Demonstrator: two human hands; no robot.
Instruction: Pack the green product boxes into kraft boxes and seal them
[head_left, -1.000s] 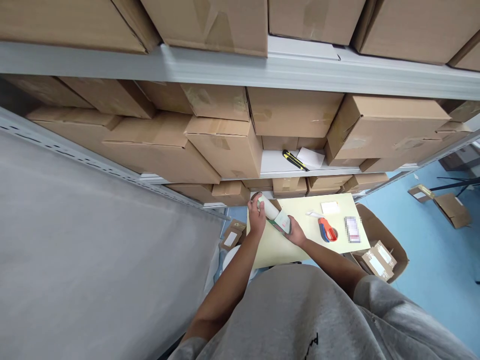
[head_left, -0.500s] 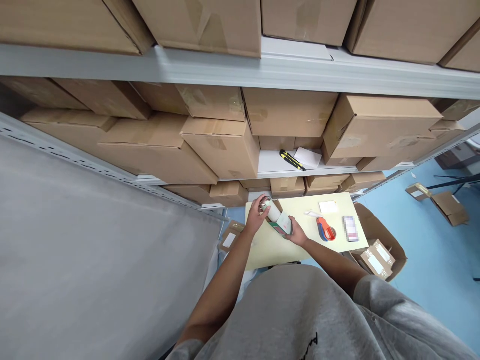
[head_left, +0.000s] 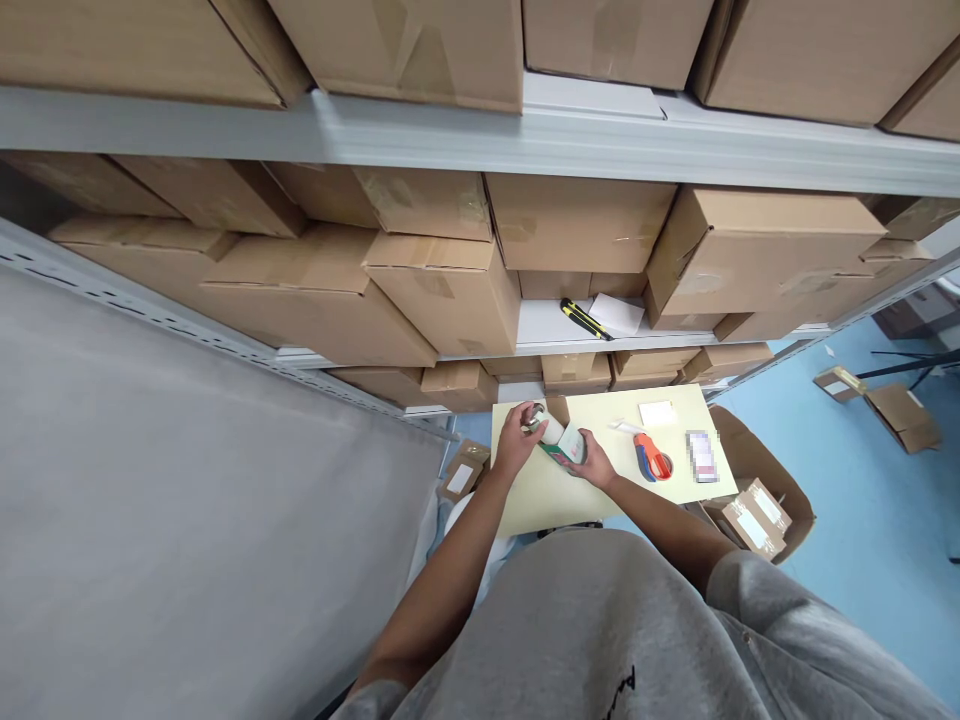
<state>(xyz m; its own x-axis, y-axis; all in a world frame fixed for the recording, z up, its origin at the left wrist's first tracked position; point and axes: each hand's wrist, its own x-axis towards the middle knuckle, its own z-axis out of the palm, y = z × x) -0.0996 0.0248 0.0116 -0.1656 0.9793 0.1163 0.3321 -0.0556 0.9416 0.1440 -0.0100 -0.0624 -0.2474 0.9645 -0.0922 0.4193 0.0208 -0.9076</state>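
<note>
Over the table, my left hand (head_left: 516, 442) is closed around the outer end of a white cylinder (head_left: 551, 428) with a shiny, metal-looking end. The cylinder's other end is inside a small green and white carton (head_left: 571, 446), which tilts down to the right. My right hand (head_left: 596, 463) grips that carton at its lower right end. Whether the cylinder is a cup or a bottle, I cannot tell. Beyond the carton, a piece of brown cardboard (head_left: 557, 408) lies on the table.
On the pale yellow table (head_left: 536, 503) are an orange and blue tape dispenser (head_left: 651, 458), a white card (head_left: 657, 413) and a blurred rectangular item (head_left: 702, 456). A black and yellow cutter (head_left: 584, 319) lies on a shelf among cardboard boxes. An open carton (head_left: 799, 512) with parcels stands right.
The white cylinder has slid deeper into the carton, so less of it sticks out. My left hand has moved slightly down and right with it; my right hand stays nearly in place.
</note>
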